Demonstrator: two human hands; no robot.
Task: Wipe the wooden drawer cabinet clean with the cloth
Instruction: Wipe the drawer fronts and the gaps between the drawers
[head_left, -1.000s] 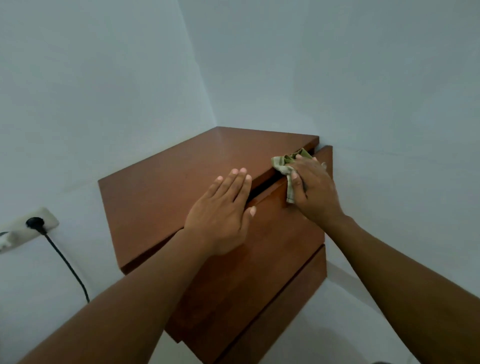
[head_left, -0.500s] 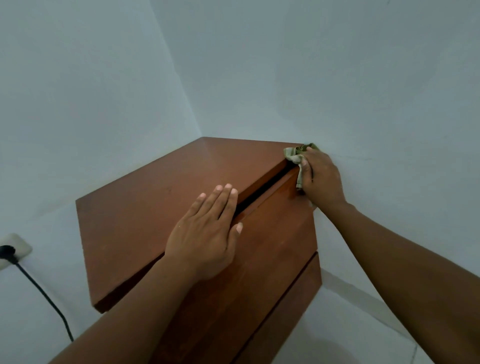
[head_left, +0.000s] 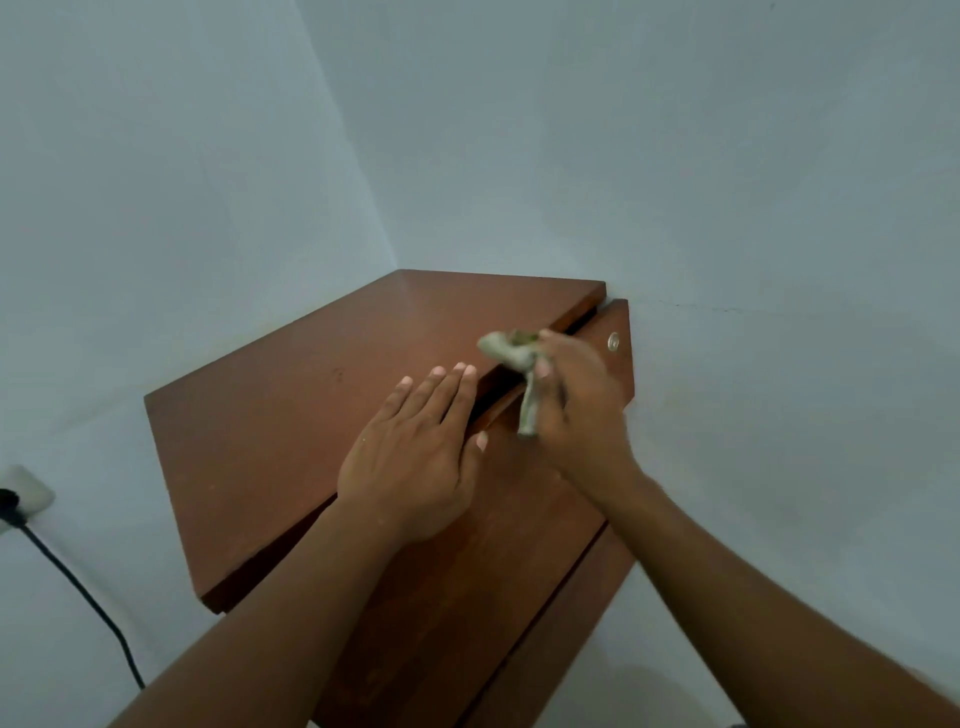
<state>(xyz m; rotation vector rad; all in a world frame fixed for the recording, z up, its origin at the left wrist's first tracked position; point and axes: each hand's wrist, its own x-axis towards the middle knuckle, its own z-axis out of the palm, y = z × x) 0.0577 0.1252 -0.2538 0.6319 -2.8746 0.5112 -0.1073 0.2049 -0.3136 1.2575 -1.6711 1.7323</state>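
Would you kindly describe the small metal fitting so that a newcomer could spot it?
Find the wooden cabinet in the corner. Follow its top drawer front to the right end, just beyond the right hand with the cloth. The fitting is the only shiny round disc there.

A white wall socket (head_left: 23, 493) is sitting low at the left edge, a black plug (head_left: 8, 506) pushed into it. From the socket a black cable (head_left: 78, 587) is trailing down and to the right along the pale wall (head_left: 182, 182).
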